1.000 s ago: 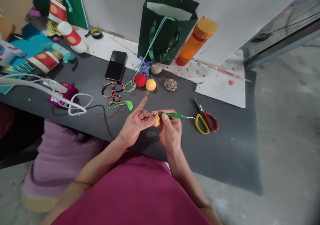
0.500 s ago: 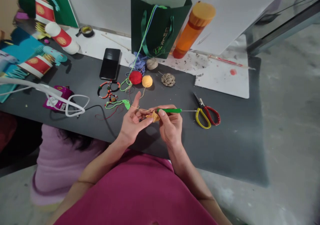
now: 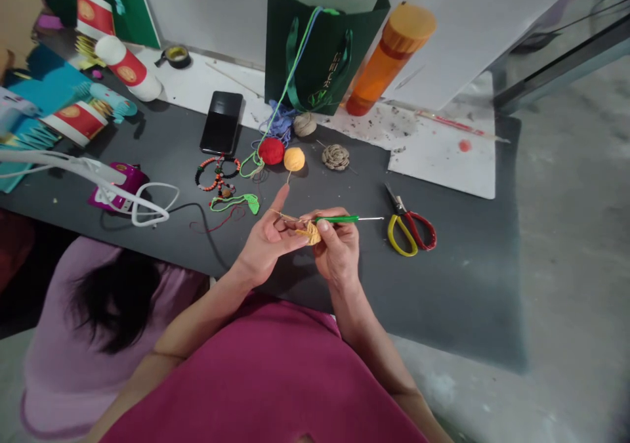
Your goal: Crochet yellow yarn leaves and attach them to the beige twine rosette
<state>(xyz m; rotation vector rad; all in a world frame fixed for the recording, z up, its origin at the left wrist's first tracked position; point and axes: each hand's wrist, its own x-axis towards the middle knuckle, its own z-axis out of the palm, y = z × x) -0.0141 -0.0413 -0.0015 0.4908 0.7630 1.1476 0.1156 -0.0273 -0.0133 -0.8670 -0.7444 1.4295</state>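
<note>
My right hand [image 3: 338, 253] is closed on a green-handled crochet hook [image 3: 344, 219] that lies level, its metal end pointing right. My left hand [image 3: 268, 239] pinches a small yellow crochet piece [image 3: 311, 233] between thumb and fingers, with the forefinger raised and a thin yellow strand running over it. That strand leads up to a yellow yarn ball [image 3: 294, 159] on the dark table [image 3: 467, 279]. Both hands hover just above the table's near edge.
Red-and-yellow scissors [image 3: 411, 226] lie right of my hands. Behind are a red yarn ball [image 3: 272, 150], a beige crochet flower [image 3: 335, 157], bead bracelets [image 3: 216, 174], a phone [image 3: 221, 123], a green bag [image 3: 325, 42] and an orange bottle [image 3: 388, 59]. A person in lilac [image 3: 98, 325] sits low at left.
The hook has slid slightly left through the yellow piece and my hands stay together. The person at left has leaned further into view. The camera shifted a little.
</note>
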